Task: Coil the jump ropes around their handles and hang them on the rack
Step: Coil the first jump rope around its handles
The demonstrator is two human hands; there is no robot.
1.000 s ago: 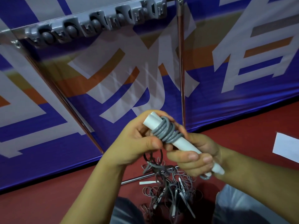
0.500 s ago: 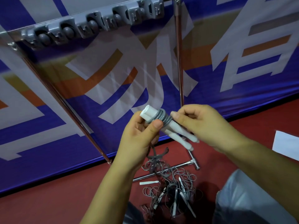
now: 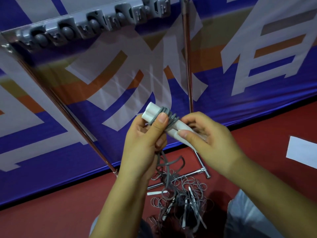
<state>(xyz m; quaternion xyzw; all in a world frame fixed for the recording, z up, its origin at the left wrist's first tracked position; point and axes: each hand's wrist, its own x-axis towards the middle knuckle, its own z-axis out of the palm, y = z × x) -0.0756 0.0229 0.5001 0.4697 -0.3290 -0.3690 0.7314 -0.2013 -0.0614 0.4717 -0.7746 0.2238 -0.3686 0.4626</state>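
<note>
Tangled ropes lie below rack, beside paper.

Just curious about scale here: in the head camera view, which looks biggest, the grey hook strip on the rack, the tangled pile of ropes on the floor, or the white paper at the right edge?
As they look in this view:
1. Grey hook strip, the longest.
2. Pile of ropes.
3. White paper, partly cut off by the frame edge.

The strip hangs nearer the camera than the floor items, so true sizes may differ.

Red floor strewn with a tangled heap of grey jump ropes, near a white sheet and rack's metal foot.
</note>
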